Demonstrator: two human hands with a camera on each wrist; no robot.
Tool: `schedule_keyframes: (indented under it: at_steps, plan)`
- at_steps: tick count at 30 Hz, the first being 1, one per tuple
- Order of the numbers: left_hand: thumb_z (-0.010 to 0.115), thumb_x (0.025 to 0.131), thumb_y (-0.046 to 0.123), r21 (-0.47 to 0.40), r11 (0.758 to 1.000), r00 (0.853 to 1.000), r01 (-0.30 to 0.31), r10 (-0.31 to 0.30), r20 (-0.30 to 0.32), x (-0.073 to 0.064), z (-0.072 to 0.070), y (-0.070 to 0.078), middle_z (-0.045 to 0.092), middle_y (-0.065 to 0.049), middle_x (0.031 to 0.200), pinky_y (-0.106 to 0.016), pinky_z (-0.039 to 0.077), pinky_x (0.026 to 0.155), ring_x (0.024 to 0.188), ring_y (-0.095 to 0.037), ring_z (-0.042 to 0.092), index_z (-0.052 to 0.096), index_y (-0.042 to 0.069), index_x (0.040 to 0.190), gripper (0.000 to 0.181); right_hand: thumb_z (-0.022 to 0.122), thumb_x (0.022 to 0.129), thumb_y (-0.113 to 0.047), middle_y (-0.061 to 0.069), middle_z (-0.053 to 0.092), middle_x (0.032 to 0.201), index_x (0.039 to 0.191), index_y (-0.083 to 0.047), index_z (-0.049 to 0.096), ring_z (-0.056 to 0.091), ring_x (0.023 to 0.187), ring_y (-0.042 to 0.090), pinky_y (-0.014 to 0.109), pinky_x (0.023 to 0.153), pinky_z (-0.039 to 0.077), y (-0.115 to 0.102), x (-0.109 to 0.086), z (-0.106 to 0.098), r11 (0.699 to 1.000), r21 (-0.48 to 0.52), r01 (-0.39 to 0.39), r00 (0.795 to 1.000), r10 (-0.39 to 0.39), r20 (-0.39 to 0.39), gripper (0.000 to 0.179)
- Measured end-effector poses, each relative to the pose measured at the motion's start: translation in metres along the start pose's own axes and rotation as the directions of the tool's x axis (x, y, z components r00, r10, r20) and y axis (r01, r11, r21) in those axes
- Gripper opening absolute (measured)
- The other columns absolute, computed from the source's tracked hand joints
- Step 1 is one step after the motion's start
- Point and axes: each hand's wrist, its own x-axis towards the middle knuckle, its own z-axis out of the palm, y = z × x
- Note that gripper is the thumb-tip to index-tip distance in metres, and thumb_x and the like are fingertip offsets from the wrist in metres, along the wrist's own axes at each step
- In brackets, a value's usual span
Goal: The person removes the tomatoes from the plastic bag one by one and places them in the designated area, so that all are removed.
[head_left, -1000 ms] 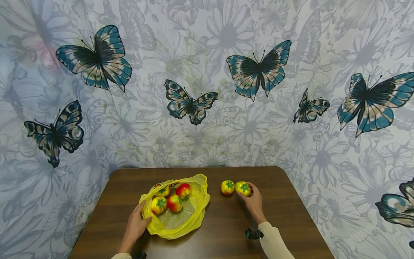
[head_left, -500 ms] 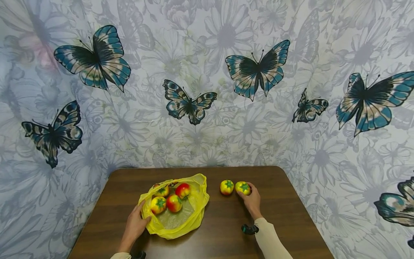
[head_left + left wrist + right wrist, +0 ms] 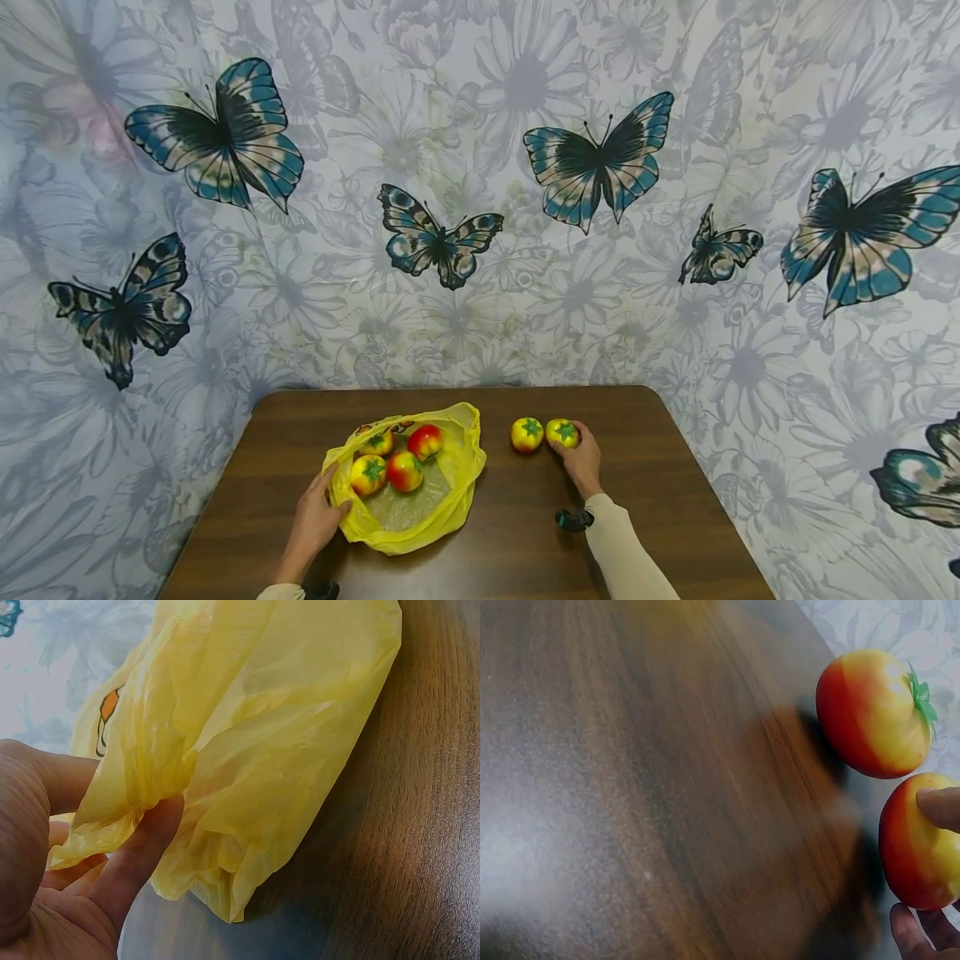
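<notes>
A yellow plastic bag (image 3: 471, 467) lies wide open on the left of the table with several red-and-yellow tomatoes (image 3: 405, 472) inside. At its left rim my left hand (image 3: 311, 523) holds the edge; the left wrist view has the thin film of the bag (image 3: 300, 712) between the thumb and fingers. To the right, a tomato (image 3: 561, 432) with a green leafy top is gripped by my right hand (image 3: 585, 467). Thumb above and fingertips below hold this tomato (image 3: 907, 855) in the right wrist view. Close beside it is another tomato (image 3: 870, 712), untouched.
Everything stands on a brown wooden table (image 3: 517, 550) with rounded far corners. A wall (image 3: 480, 333) with grey flowers and blue butterflies rises right behind its far edge. A dark band (image 3: 574, 521) circles the right wrist.
The right wrist and forearm have swung slightly left, while that hand keeps its grip on the tomato. The left hand and the bag stay put.
</notes>
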Motion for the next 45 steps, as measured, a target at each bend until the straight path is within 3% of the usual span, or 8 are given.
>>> schedule_keyframes:
  at_steps: [14,22,32,45]
  plan:
    - [0.069,0.082,0.002,-0.002,1.000,1.000,0.004,-0.004,-0.002,0.000,0.000,0.000,0.033,-0.034,0.150,-0.063,0.037,0.106,0.134,-0.053,0.038,0.033,-0.006,0.149,0.076,0.077,0.084,-0.018,0.028,0.050,0.139,0.140,0.000,0.047,0.050,0.126,0.043,0.056,0.107,0.040,-0.002,-0.002,-0.004,1.000,0.021,0.001,1.000,-0.002,0.029,0.067]
    - [0.069,0.082,0.002,-0.002,1.000,1.000,0.009,-0.009,0.005,0.000,0.001,0.000,0.032,-0.035,0.150,-0.064,0.036,0.107,0.135,-0.054,0.036,0.032,-0.006,0.149,0.077,0.076,0.084,-0.015,0.026,0.047,0.143,0.142,-0.002,0.046,0.044,0.134,0.042,0.056,0.111,0.035,-0.013,-0.007,-0.015,0.998,0.041,0.042,0.999,-0.041,-0.011,0.066]
    - [0.069,0.082,0.002,-0.019,1.000,1.000,0.007,-0.007,0.014,0.000,-0.001,0.001,0.031,-0.035,0.151,-0.064,0.037,0.106,0.135,-0.054,0.037,0.031,-0.006,0.150,0.077,0.077,0.084,-0.013,0.024,0.047,0.143,0.139,-0.001,0.049,0.043,0.136,0.044,0.057,0.108,0.039,-0.048,-0.019,-0.029,0.975,0.161,0.155,0.986,-0.144,-0.079,0.063]
    - [0.069,0.082,0.002,-0.015,1.000,1.000,-0.001,0.001,0.007,0.000,0.001,0.002,0.031,-0.036,0.151,-0.064,0.035,0.108,0.135,-0.054,0.036,0.033,-0.006,0.149,0.077,0.078,0.083,-0.020,0.017,0.049,0.144,0.138,-0.008,0.052,0.045,0.136,0.039,0.054,0.106,0.043,-0.093,-0.042,-0.038,0.935,0.248,0.253,0.967,-0.239,-0.086,0.061]
